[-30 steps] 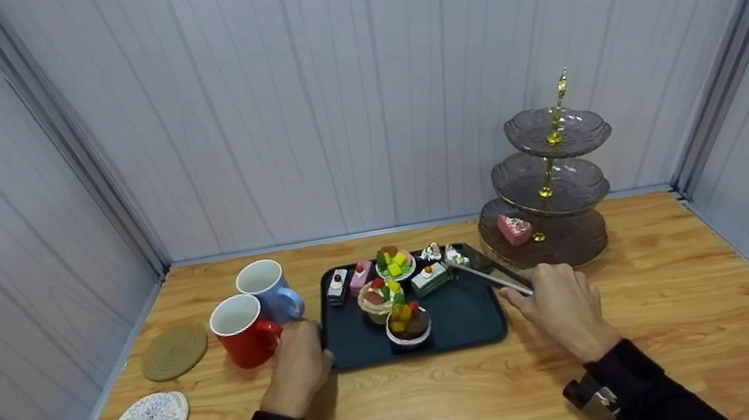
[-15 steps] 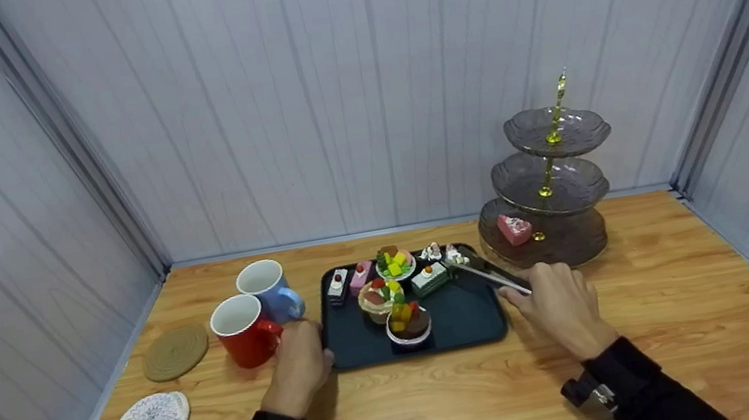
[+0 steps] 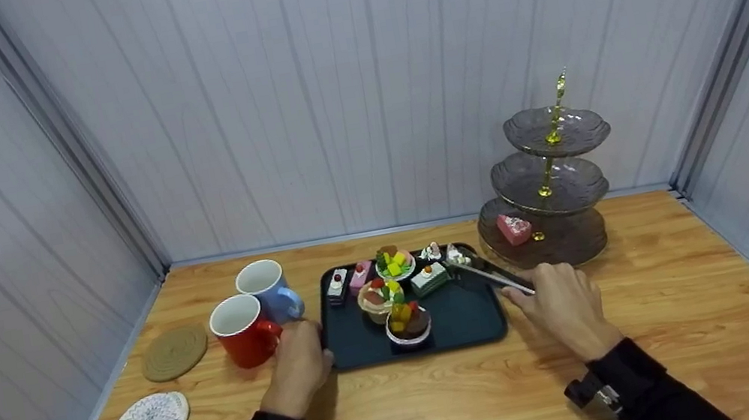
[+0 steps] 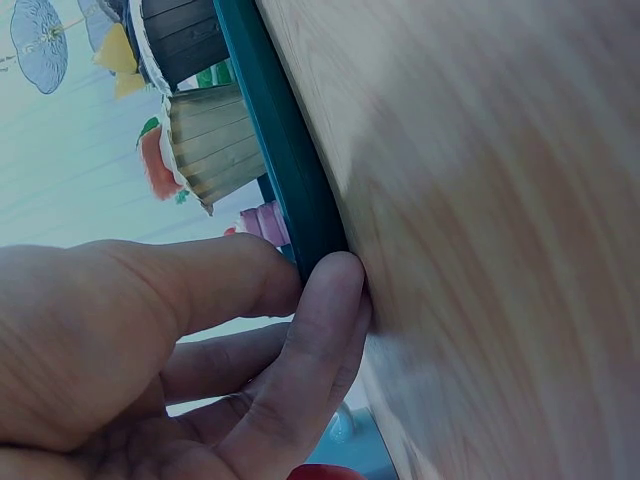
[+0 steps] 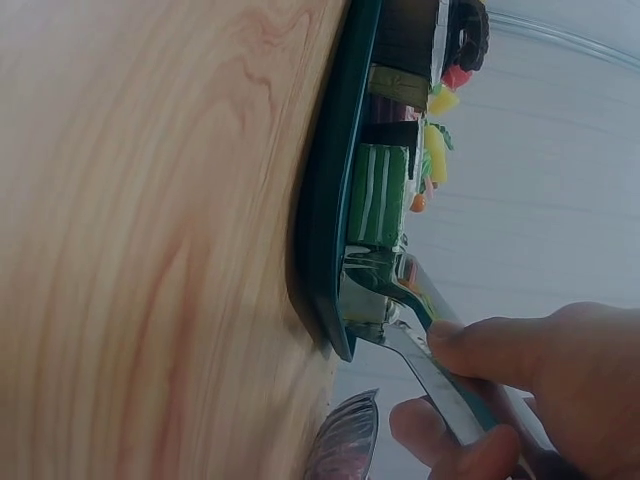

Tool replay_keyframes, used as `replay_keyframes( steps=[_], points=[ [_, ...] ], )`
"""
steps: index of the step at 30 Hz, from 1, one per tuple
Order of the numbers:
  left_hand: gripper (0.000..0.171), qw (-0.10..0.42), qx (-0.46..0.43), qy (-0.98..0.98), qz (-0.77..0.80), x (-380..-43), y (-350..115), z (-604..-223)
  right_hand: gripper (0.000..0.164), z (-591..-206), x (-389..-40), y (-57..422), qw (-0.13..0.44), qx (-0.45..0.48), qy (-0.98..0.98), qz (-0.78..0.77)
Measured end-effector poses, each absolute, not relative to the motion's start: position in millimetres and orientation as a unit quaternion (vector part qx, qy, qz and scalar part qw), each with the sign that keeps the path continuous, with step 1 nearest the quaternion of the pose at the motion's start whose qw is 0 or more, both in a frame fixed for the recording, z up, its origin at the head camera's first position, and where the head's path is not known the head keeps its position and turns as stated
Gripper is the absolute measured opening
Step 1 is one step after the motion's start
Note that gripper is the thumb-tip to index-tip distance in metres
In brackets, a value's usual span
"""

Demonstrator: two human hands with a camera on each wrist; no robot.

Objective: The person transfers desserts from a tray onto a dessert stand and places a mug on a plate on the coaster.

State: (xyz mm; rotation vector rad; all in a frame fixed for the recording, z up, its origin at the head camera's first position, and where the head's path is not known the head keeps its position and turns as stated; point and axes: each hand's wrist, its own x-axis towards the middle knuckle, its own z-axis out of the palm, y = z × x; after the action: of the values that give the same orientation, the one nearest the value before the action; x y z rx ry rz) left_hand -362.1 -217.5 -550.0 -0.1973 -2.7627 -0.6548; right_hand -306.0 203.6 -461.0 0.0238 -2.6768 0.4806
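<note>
My left hand [image 3: 301,359] pinches the left rim of the dark green tray [image 3: 463,328]; the left wrist view shows thumb and fingertips on the tray edge [image 4: 290,160]. In my right hand [image 3: 561,304] is a pair of metal tongs [image 3: 496,277], gripped between thumb and fingers. The tong tips stand around a small white-topped cake slice [image 3: 457,255] at the tray's back right corner. Beside it is a green layered cake slice [image 3: 429,278], also seen in the right wrist view as a green block [image 5: 380,195]. Part of the gripped slice is hidden behind the tongs.
Fruit-topped cupcakes [image 3: 409,326] and several small cakes share the tray. Right of it stands a three-tier stand [image 3: 567,246] bearing a pink cake slice [image 3: 515,230]. A red mug [image 3: 240,339], a blue mug [image 3: 271,296] and two coasters [image 3: 174,354] sit left.
The tong tips and the white-topped cake slice have shifted very slightly to the right. My left hand stays at the tray rim.
</note>
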Motion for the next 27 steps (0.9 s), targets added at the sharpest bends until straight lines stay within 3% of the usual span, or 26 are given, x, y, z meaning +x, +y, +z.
replay_keyframes(
  steps=[13,27],
  points=[
    [0.014,0.175,-0.073,-0.959,-0.212,-362.8,-217.7,-556.9,0.023,-455.8,-302.1,209.1,0.234,0.021,-0.955,0.182],
    [0.015,0.171,-0.073,-0.954,-0.234,-361.4,-218.0,-555.8,0.027,-445.1,-294.8,221.7,0.239,0.022,-0.951,0.194]
  ],
)
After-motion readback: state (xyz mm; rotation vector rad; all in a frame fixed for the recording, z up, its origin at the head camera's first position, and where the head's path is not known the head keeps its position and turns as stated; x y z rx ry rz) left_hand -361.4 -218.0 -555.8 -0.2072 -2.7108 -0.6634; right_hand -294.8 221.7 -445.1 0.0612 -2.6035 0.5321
